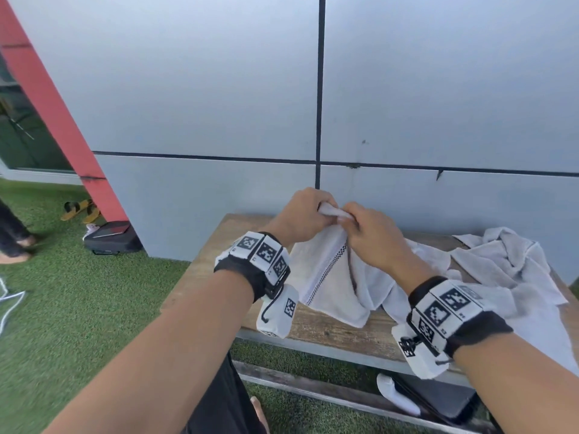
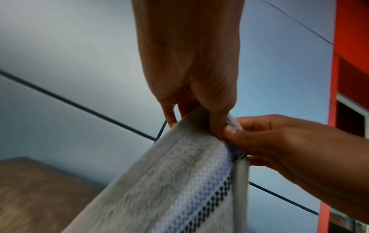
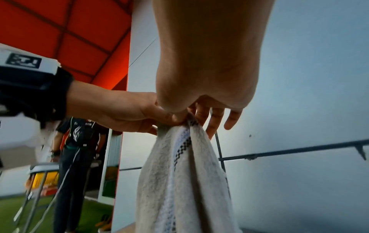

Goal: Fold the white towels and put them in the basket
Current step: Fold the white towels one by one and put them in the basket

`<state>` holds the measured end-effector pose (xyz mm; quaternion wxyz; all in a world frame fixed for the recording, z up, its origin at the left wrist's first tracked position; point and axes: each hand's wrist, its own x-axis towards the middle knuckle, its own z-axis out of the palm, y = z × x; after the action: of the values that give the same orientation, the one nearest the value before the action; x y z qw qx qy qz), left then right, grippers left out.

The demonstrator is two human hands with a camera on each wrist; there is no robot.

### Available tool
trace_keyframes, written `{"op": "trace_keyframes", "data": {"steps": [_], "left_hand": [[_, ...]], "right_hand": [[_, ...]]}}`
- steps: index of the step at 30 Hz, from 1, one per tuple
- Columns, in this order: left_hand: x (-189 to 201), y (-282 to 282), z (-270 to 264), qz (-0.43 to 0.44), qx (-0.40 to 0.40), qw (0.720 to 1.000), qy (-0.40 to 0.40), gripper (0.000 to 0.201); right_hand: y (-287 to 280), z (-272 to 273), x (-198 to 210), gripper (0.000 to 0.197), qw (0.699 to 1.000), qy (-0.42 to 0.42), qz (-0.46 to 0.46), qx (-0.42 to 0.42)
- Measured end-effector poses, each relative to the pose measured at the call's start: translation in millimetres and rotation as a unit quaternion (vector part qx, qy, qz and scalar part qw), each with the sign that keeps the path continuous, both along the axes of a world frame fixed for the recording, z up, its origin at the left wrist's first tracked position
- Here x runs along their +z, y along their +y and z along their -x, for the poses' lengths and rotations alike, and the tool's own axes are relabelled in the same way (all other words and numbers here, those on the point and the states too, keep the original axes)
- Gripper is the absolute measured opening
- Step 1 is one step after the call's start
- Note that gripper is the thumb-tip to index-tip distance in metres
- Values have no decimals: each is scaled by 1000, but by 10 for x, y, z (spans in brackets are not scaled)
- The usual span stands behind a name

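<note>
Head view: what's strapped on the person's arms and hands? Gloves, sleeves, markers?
No gloves or sleeves: left hand and right hand are bare, as are the forearms. Each wrist wears a black wrist strap carrying white blocks printed with black square fiducial markers. A white camera pod hangs under each wrist, also marked; a short black cable loops on the left one.

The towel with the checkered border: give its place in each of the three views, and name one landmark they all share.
Head: towel at centre, its top edge pinched by left hand and right hand, lower end draping onto the wooden bench.
Left wrist: lower centre, hanging from both hands.
Right wrist: lower centre, bunched beneath the hands.
Shared landmark: the grey wall's dark panel seams.
</note>
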<state>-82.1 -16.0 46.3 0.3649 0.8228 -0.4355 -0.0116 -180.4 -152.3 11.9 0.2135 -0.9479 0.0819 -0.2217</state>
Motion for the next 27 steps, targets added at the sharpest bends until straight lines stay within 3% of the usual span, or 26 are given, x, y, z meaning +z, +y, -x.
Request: {"op": "trace_keyframes", "data": {"steps": [3, 6, 9, 13, 17, 21, 23, 27], "left_hand": [[-190, 47, 7, -7, 42, 997, 57, 30], [-353, 105, 20, -12, 27, 993, 114, 33], [-319, 43, 192, 13, -7, 995, 102, 27], [-193, -113, 387, 29, -75, 994, 77, 26], [-350, -72, 242, -24, -63, 994, 91, 25], [-669, 128, 66, -104, -25, 989, 103, 32], [-775, 222, -19, -101, 1, 990, 95, 34], [-1013, 226, -140, -108, 6, 987, 116, 38]], "right_hand": [[-116, 85, 37, 25, 998, -36, 0, -46], [-201, 167, 74, 20, 991, -69, -103, -54], [-196, 258, 95, 13, 979, -56, -194, 4], [-184, 286, 136, 9, 985, -77, -153, 9], [-364, 351, 185, 11, 980, -135, -140, -36], [-626, 502, 178, 11, 953, -206, -192, -113], [-806, 578, 80, 18, 955, -177, -190, -141], [-1059, 664, -342, 47, 981, 62, -132, -128]]}}
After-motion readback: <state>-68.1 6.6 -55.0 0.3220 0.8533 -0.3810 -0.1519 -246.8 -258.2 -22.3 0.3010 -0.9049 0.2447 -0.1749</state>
